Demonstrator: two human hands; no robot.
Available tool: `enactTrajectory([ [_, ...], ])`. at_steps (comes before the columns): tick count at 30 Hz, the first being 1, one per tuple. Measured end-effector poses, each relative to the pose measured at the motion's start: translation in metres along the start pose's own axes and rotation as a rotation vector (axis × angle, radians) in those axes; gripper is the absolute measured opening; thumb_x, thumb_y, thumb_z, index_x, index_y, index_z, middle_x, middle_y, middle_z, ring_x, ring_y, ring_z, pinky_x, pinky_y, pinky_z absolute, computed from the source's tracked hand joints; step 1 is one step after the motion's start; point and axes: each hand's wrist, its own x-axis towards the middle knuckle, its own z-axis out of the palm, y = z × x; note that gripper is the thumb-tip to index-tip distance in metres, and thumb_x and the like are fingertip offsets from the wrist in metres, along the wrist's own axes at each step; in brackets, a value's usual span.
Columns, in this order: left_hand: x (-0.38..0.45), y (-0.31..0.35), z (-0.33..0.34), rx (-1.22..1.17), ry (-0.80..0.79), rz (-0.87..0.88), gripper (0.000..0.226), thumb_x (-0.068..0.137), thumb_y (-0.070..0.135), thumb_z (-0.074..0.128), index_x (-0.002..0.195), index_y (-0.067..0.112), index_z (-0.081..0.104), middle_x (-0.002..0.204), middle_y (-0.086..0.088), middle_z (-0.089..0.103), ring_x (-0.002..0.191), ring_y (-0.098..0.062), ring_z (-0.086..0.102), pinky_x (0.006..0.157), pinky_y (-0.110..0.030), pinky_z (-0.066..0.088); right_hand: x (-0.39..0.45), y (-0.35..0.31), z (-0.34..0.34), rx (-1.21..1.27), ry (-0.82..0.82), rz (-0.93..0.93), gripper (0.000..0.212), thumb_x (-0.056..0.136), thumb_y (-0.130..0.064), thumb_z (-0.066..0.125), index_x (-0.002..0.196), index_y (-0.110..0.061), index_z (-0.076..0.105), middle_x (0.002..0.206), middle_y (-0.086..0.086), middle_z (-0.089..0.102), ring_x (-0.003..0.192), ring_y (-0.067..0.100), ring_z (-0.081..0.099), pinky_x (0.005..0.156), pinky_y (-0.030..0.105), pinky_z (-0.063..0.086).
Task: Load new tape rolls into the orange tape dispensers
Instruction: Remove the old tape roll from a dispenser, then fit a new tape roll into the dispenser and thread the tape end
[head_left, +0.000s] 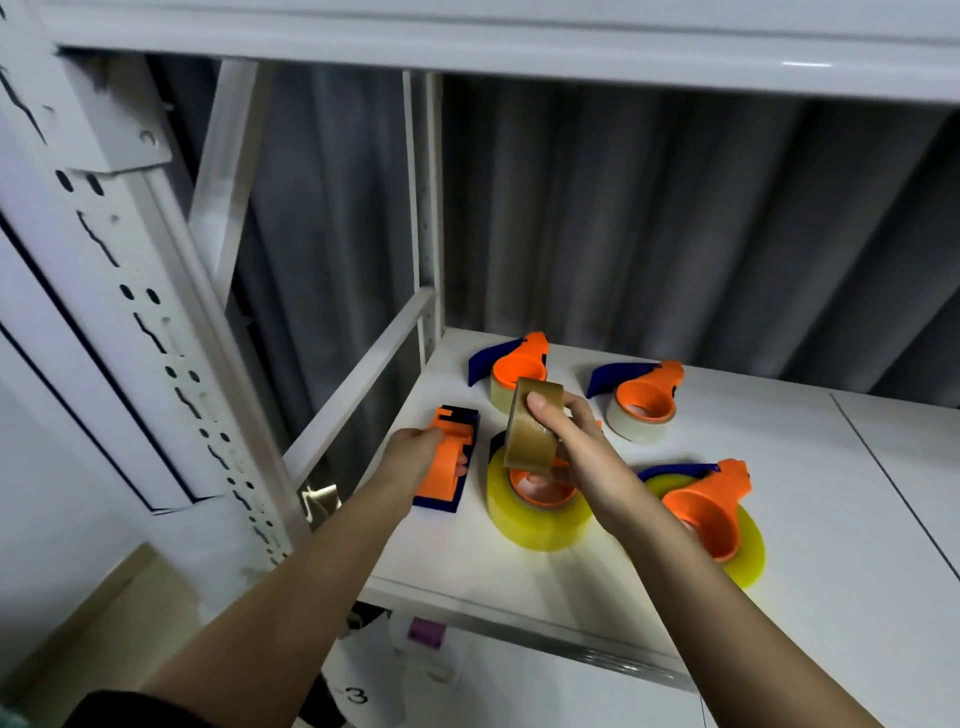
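My left hand (415, 453) grips an empty orange and blue tape dispenser (450, 457) lying on the white shelf (810, 519) near its left edge. My right hand (566, 441) holds a brown tape roll (532, 431) upright, thumb on its rim, just right of that dispenser. Under the roll lies a dispenser fitted with a wide yellow roll (535, 512). Three more loaded dispensers rest on the shelf: a yellow one at front right (717, 514), a pale one at back right (644, 405) and a pale one at back left (514, 369).
A white perforated upright (156, 332) and a slanted brace (358, 384) stand left of the shelf. Another shelf board (519, 47) spans overhead. Grey curtain (675, 234) hangs behind. The shelf's right part is bare. A small brown object (322, 501) sits below the left edge.
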Motion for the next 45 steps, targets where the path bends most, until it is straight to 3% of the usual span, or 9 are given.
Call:
enactTrajectory([
  [6, 0.004, -0.006, 0.011, 0.084, 0.041, 0.053, 0.027, 0.098, 0.014, 0.041, 0.072, 0.014, 0.049, 0.068, -0.003, 0.051, 0.056, -0.016, 0.049, 0.032, -0.012, 0.039, -0.001, 0.002, -0.009, -0.006, 0.043, 0.000, 0.066, 0.075, -0.059, 0.065, 0.131, -0.032, 0.044, 0.120, 0.002, 0.060, 0.106, 0.022, 0.063, 0.090, 0.051, 0.054],
  [9, 0.016, -0.008, 0.012, 0.125, 0.067, 0.039, 0.015, 0.098, 0.020, 0.043, 0.096, 0.006, 0.048, 0.075, -0.005, 0.048, 0.062, -0.016, 0.043, 0.049, -0.025, 0.037, -0.001, 0.002, -0.010, 0.008, 0.045, 0.004, 0.060, 0.078, -0.056, 0.064, 0.130, -0.032, 0.044, 0.119, 0.003, 0.061, 0.105, 0.022, 0.064, 0.087, 0.050, 0.055],
  [14, 0.027, -0.015, 0.012, 0.109, 0.115, 0.010, 0.052, 0.089, 0.028, 0.060, 0.128, 0.002, 0.037, 0.113, -0.015, 0.051, 0.095, -0.030, 0.053, 0.071, -0.036, 0.048, 0.002, 0.004, -0.011, 0.006, 0.051, 0.019, 0.064, 0.076, -0.056, 0.065, 0.131, -0.032, 0.042, 0.121, 0.003, 0.059, 0.105, 0.023, 0.064, 0.084, 0.049, 0.056],
  [17, 0.020, -0.016, 0.014, 0.386, 0.345, 0.276, 0.057, 0.088, 0.037, 0.061, 0.134, 0.011, 0.038, 0.132, -0.012, 0.041, 0.119, -0.028, 0.045, 0.093, -0.039, 0.043, 0.003, 0.003, -0.014, -0.008, 0.074, 0.016, 0.069, 0.073, -0.059, 0.064, 0.132, -0.031, 0.042, 0.122, 0.001, 0.059, 0.103, 0.018, 0.064, 0.084, 0.042, 0.058],
  [20, 0.001, 0.003, 0.020, 0.257, 0.227, 0.730, 0.030, 0.092, 0.027, 0.057, 0.120, 0.018, 0.052, 0.119, 0.003, 0.051, 0.110, -0.011, 0.051, 0.085, -0.012, 0.041, 0.006, -0.001, -0.019, -0.002, 0.089, 0.019, 0.058, 0.083, -0.052, 0.061, 0.132, -0.027, 0.042, 0.121, 0.002, 0.060, 0.098, 0.014, 0.065, 0.067, 0.029, 0.059],
  [24, 0.000, 0.025, 0.044, 0.246, -0.269, 0.699, 0.016, 0.097, 0.030, 0.048, 0.108, 0.022, 0.057, 0.110, 0.003, 0.062, 0.104, -0.008, 0.058, 0.089, -0.021, 0.047, 0.015, -0.013, -0.027, -0.101, 0.169, -0.055, 0.060, 0.084, -0.048, 0.064, 0.134, -0.024, 0.040, 0.126, 0.001, 0.057, 0.102, 0.013, 0.062, 0.067, 0.025, 0.055],
  [30, 0.023, 0.040, 0.082, 0.613, -0.157, 0.767, 0.026, 0.095, 0.027, 0.049, 0.118, 0.018, 0.054, 0.116, 0.000, 0.063, 0.106, -0.019, 0.059, 0.089, -0.036, 0.049, 0.020, -0.029, -0.062, -0.685, 0.358, -0.184, 0.088, 0.066, -0.064, 0.072, 0.137, -0.027, 0.036, 0.136, 0.004, 0.043, 0.123, 0.024, 0.048, 0.101, 0.040, 0.044],
  [38, 0.026, 0.060, 0.167, 1.292, -0.002, 1.097, 0.038, 0.088, 0.033, 0.050, 0.121, 0.014, 0.049, 0.123, -0.009, 0.057, 0.112, -0.029, 0.056, 0.088, -0.037, 0.043, -0.002, -0.032, -0.128, -1.254, 0.533, -0.062, 0.088, 0.074, -0.062, 0.064, 0.144, -0.024, 0.028, 0.140, 0.006, 0.039, 0.123, 0.031, 0.047, 0.092, 0.042, 0.047],
  [45, 0.011, 0.064, 0.246, 1.506, -0.001, 1.183, 0.048, 0.087, 0.037, 0.049, 0.127, 0.011, 0.043, 0.126, -0.011, 0.054, 0.113, -0.031, 0.055, 0.087, -0.038, 0.041, -0.024, -0.028, -0.207, -1.450, 0.563, 0.007, 0.083, 0.076, -0.061, 0.062, 0.142, -0.023, 0.030, 0.135, 0.008, 0.041, 0.120, 0.032, 0.045, 0.088, 0.040, 0.047],
])
